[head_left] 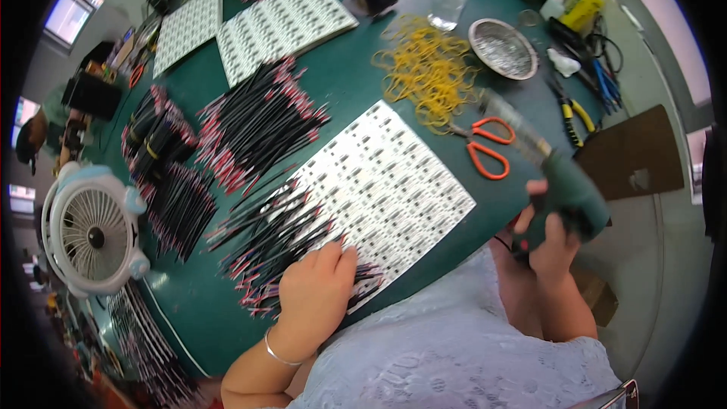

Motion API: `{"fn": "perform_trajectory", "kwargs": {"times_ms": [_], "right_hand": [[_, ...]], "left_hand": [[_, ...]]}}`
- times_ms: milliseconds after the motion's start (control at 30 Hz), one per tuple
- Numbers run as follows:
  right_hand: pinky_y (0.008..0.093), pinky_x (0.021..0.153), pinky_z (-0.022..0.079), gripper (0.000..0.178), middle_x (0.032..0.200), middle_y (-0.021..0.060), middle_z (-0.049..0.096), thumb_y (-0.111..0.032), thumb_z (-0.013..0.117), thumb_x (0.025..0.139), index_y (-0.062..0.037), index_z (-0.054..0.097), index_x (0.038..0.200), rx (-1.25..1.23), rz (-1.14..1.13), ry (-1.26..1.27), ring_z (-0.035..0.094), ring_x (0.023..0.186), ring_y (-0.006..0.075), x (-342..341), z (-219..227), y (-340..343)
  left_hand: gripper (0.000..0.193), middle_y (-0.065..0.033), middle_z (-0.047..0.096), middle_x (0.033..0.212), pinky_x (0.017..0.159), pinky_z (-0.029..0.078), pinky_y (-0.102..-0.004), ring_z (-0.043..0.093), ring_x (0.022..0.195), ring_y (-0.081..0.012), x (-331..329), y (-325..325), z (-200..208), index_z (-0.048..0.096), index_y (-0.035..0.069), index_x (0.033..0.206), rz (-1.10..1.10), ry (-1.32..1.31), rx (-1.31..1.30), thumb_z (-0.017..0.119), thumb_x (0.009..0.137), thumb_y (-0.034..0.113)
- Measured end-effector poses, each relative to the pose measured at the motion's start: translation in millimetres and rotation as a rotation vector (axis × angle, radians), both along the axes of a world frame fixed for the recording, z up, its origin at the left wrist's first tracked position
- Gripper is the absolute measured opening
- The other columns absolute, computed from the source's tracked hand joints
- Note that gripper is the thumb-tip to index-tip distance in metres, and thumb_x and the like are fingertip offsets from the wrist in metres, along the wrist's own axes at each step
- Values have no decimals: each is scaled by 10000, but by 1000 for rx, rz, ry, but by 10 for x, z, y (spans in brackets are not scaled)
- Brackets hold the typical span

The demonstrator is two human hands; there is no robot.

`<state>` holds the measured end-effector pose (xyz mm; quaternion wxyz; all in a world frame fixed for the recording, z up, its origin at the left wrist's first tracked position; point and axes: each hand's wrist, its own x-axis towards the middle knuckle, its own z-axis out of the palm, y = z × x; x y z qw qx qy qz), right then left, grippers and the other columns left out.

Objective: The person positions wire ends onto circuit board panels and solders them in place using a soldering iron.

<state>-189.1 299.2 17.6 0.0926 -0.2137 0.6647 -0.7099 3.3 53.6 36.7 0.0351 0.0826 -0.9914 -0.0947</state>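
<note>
Black wires (291,220) are touched by the left hand (318,284), whose closure cannot be told; a white board (394,189) is laid ahead of it, between the hands. A green pistol-shaped tool (577,189) is gripped in the right hand (554,246). Markings on the board are too small to be read.

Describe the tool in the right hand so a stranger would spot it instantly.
Find the big green table and go to its right-hand side, near the person's lap. There the right hand grips a dark green, pistol-shaped tool. Its bulky, rounded body sets it apart from the orange-handled scissors and the yellow-and-black pliers nearby.
</note>
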Motion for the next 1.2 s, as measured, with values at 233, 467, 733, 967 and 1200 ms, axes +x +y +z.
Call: {"fn": "perform_trajectory", "kwargs": {"times_ms": [233,467,733,967,1200], "right_hand": [[202,435,362,254,760,58,618,-139,462,919,-18,581,1109,218,-414,185,494,518,58,-979,246,-259],[209,535,396,316,930,59,604,-200,503,882,-11,546,1132,153,-77,-107,505,610,75,-163,64,-65],[271,600,508,383,948,122,613,-290,623,855,13,529,1069,206,353,-242,645,689,153,665,-187,514],[292,598,517,214,802,106,640,-196,596,844,-1,625,929,367,602,-95,647,645,180,525,28,198],[305,614,473,329,693,62,625,-329,543,899,-6,597,927,459,627,291,599,602,179,554,-261,230]], "left_hand": [[444,-105,503,930,569,470,-387,568,686,-297,46,92,16,497,84,1031,85,100,224,672,624,61],[209,-84,513,845,523,455,-373,564,644,-272,178,107,-122,558,75,892,95,157,299,610,693,42],[319,-84,547,788,549,459,-348,568,671,-265,209,207,-256,619,77,851,144,124,260,668,556,-33],[391,-85,546,814,597,467,-356,560,712,-267,187,199,-321,650,42,949,119,291,308,643,568,-45],[352,-89,553,828,610,473,-355,565,723,-265,167,174,-317,655,31,949,81,269,312,624,606,-46]]}}
